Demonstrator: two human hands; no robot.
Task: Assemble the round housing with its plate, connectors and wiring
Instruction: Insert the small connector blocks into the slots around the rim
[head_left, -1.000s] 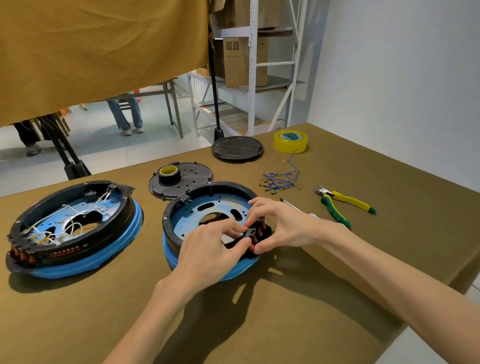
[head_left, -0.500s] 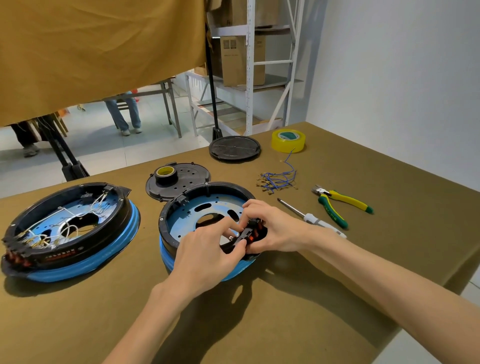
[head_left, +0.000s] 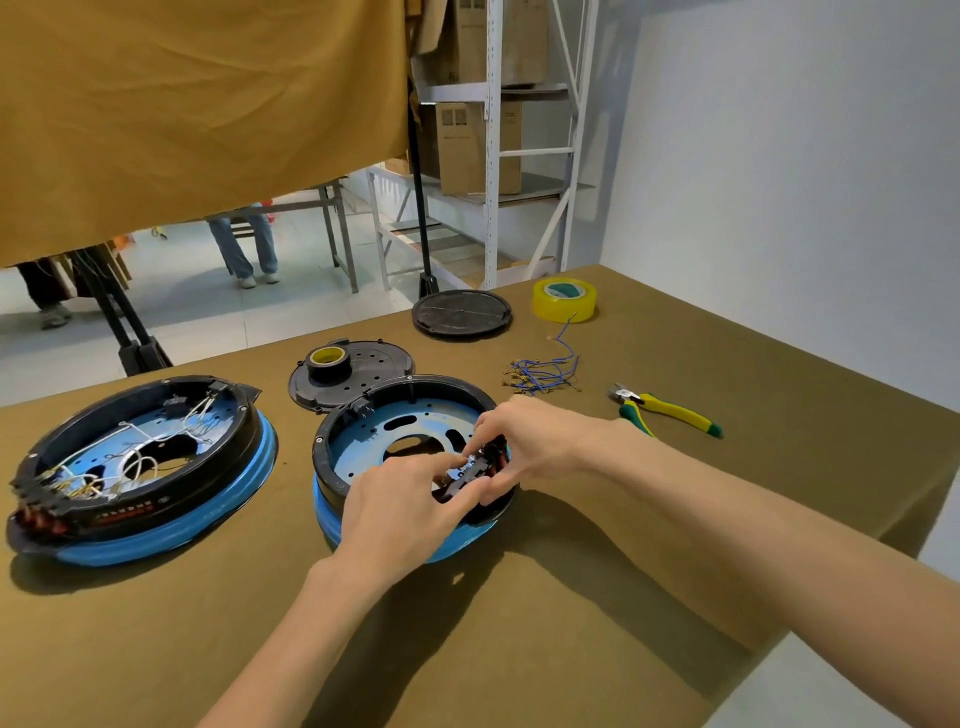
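At the near right rim of the round housing, both hands stay bunched over a dark connector block. The left hand pinches its near end, fingertips curled round it; the right hand grips the far end from the right. Compared with a second ago the block sits lower against the rim and the fingers have closed in tighter, so it is probably being seated rather than just positioned, though the fingers hide whether it is fully home. The blue plate already lies inside the housing, which rests mid-table. The loose blue wires lie untouched farther right, near the cutters, so the wiring step appears still ahead.
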